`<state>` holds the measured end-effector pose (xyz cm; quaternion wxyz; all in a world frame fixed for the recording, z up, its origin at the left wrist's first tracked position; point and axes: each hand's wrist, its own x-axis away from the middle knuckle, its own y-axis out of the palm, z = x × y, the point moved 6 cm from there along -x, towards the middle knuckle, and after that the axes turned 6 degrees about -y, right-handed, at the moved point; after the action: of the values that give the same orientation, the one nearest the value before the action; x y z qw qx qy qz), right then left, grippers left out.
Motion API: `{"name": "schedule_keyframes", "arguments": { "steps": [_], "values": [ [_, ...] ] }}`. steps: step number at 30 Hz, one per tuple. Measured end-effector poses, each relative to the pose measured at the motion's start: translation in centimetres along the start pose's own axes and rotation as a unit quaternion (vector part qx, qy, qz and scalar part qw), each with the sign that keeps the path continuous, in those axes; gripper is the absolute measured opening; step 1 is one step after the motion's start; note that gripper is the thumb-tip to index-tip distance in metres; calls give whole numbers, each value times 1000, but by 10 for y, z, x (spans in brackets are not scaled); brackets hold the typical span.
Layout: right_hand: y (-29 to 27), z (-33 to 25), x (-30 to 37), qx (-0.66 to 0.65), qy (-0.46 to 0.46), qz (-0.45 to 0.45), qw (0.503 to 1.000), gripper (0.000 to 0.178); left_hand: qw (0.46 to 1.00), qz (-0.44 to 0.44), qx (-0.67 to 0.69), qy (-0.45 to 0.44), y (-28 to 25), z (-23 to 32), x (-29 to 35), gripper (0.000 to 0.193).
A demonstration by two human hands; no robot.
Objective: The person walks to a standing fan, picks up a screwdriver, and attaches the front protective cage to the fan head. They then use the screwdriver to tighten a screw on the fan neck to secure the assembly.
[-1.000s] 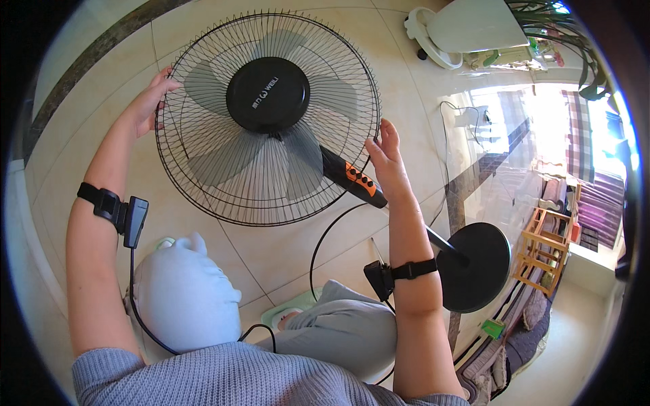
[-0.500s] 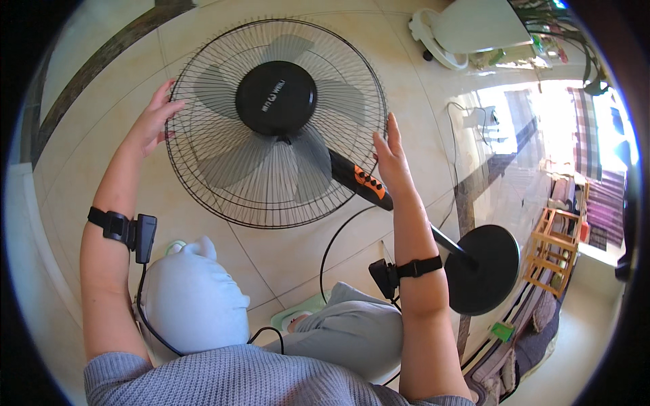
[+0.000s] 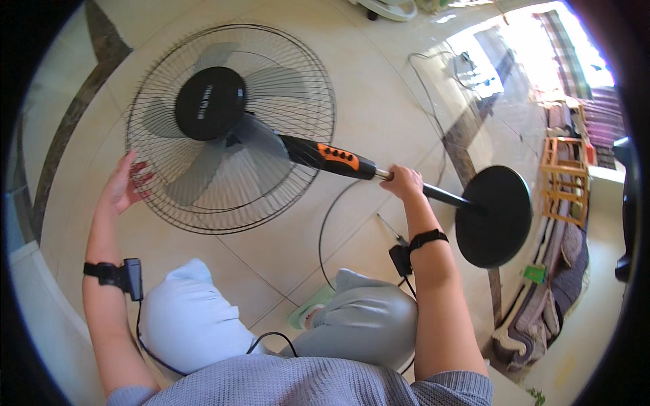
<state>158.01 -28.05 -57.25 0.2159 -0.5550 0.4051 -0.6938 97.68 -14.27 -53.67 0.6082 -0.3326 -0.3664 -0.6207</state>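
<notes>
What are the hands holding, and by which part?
The right hand grips the fan by its pole. The left hand is open at the wire cage; whether it touches is unclear.

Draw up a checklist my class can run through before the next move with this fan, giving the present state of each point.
1. Right hand around the pole: ok, closed on it just below the control panel.
2. Left hand gripping the guard: not ok; its fingers spread at the rim, not closed around it.
3. Blades at rest: ok, apparently; their outlines show separately.
4. Base flat on the floor: cannot tell from this angle.
5. Black cord unplugged: cannot tell; its end is hidden.
6. Pole joined to base: ok, they meet near the disc's middle.
</notes>
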Motion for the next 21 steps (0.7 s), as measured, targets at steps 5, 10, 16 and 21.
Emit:
{"name": "schedule_keyframes", "arguments": {
  "steps": [5,10,16,21],
  "values": [
    [6,-10,4,60,14,135,989,18,995,36,-44,79,8,14,-4,37],
    [8,-12,24,33,-38,181,982,25,987,69,-79,121,18,30,2,53],
    [7,-14,27,-81,-19,-33,996,36,971,106,-159,145,27,35,7,66],
    [21,-35,39,-27,-85,-134,987,42,963,126,-227,69,8,24,-8,79]
  ]
}}
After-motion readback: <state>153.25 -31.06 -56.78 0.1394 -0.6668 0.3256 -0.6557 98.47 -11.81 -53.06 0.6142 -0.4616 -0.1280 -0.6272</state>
